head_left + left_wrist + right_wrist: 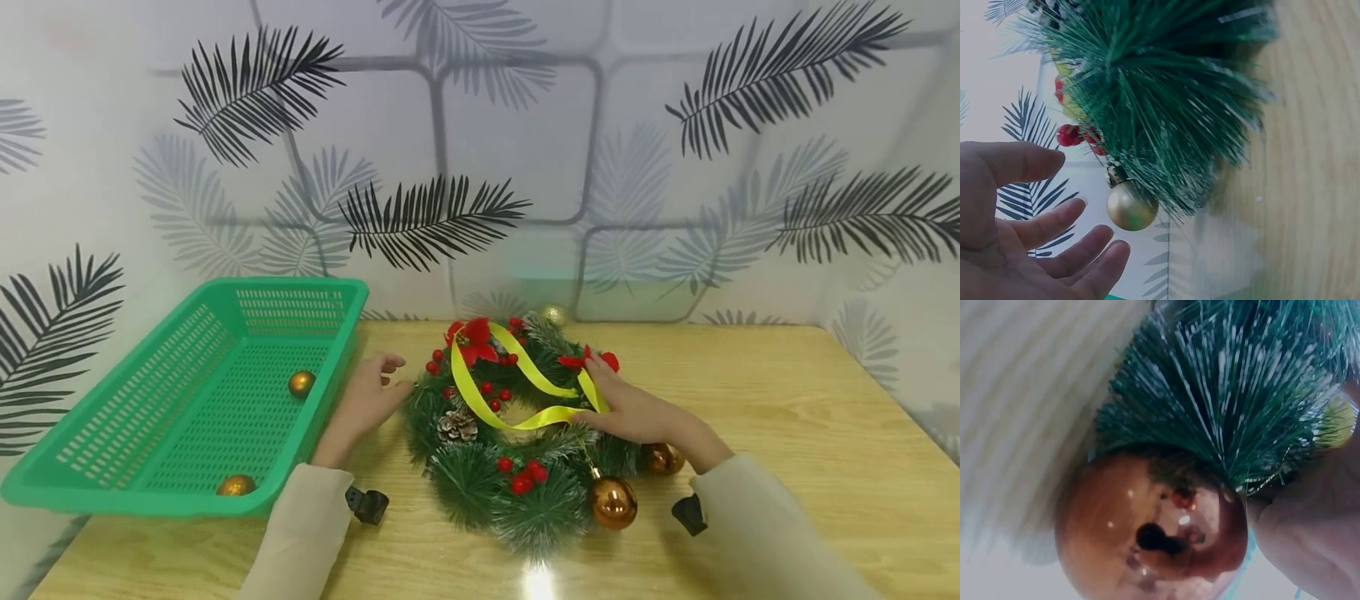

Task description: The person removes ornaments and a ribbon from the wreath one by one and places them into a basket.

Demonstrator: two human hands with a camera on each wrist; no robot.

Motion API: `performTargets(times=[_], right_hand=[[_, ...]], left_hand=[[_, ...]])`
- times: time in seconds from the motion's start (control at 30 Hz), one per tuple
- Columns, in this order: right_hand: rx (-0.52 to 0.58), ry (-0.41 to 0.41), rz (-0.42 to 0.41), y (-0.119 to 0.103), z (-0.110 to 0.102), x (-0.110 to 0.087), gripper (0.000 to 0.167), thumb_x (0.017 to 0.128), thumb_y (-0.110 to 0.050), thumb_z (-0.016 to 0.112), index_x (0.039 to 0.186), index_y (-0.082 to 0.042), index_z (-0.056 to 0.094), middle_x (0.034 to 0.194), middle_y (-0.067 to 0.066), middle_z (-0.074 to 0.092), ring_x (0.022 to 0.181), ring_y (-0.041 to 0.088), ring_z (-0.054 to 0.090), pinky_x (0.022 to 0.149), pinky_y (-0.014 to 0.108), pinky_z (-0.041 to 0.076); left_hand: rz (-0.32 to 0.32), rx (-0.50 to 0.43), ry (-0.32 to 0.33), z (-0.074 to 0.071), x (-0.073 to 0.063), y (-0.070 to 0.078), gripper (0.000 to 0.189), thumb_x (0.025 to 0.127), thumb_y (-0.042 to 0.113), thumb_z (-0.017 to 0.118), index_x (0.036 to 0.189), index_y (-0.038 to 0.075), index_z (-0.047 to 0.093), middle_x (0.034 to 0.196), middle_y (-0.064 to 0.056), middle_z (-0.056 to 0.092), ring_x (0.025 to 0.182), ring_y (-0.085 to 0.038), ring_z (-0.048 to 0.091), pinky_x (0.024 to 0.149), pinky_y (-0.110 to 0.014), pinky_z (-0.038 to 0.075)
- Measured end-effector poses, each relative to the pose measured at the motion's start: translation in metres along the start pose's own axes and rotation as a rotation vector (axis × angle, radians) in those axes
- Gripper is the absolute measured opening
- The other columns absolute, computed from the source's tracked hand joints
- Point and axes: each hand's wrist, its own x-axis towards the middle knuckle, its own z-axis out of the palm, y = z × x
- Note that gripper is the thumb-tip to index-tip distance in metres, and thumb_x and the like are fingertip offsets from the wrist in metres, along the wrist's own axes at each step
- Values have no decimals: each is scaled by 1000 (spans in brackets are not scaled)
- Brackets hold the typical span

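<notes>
A green Christmas wreath (491, 492) lies on the table, dressed with red berries (530, 477), a red poinsettia (474, 340) and a pine cone (457, 426). Yellow ribbon (536, 419) loops loosely over its top. My left hand (372, 394) is held just left of the wreath, fingers apart and nothing in them. My right hand (630, 410) rests on the wreath's right side by the ribbon, fingers extended; its fingertips partly cover a red flower. Shiny copper baubles (613, 503) (1154, 531) hang at the right edge, and a gold bauble (555, 315) at the back.
To the left stands a green plastic basket (168, 504) with two gold baubles, one bauble (302, 383) at its right side and another bauble (236, 485) near the front. A patterned wall covering (517, 150) rises behind the wooden table (810, 467).
</notes>
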Motion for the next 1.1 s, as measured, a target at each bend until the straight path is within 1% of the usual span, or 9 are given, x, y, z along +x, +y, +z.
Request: performTargets(times=[0.2,0.3,0.43,0.53,0.6,0.77,0.87,1.1], right_hand=[[-7,-25,-6,5,-6,5,96,94,-48,53,151,3,-6,157,25,-10,143,47,-4,113,63,8],[-8,-26,-8,7,-7,7,96,94,-48,53,150,3,-5,157,24,-10,143,46,-5,114,63,7],[7,-20,-5,9,-6,7,96,94,-48,53,150,3,-6,157,25,-9,143,47,-4,113,63,7],[25,-12,-4,9,-4,8,96,94,-48,53,150,4,-5,157,25,-9,143,47,-4,113,64,7],[34,-4,-4,8,-3,8,95,95,-47,52,150,4,-5,157,25,-9,143,46,-5,114,63,6],[35,39,-2,8,-1,8,93,95,-48,51,151,0,-5,158,23,-10,144,44,-5,114,63,8],[26,70,1,7,1,8,91,95,-48,50,152,-1,-4,158,21,-10,145,43,-3,114,62,10],[39,122,19,1,6,1,88,97,-48,48,151,3,2,158,24,-3,144,44,1,114,62,12]], left_hand=[[6,47,-49,3,-1,-4,44,92,15,55,131,-4,48,134,-30,46,117,-45,49,95,-55,44],[5,44,-68,5,-1,-5,45,91,14,57,131,-4,48,134,-31,47,116,-45,51,93,-54,46],[-2,11,-81,6,0,-11,42,90,10,57,130,-4,49,131,-31,49,114,-44,54,90,-51,49],[-1,-17,-73,6,1,-14,39,89,8,58,126,-3,52,128,-30,52,112,-43,55,90,-50,51],[11,-26,-63,6,2,-15,36,88,6,58,123,-4,54,125,-29,55,111,-42,56,89,-49,51],[27,-37,-50,6,4,-17,27,88,2,57,114,-5,57,117,-27,59,108,-41,58,87,-47,52],[20,-44,-41,6,4,-18,24,88,0,56,111,-4,58,114,-25,60,106,-39,59,86,-46,52],[47,-60,-33,7,4,-22,21,87,-2,55,107,-6,58,110,-25,61,102,-40,61,84,-46,53]])
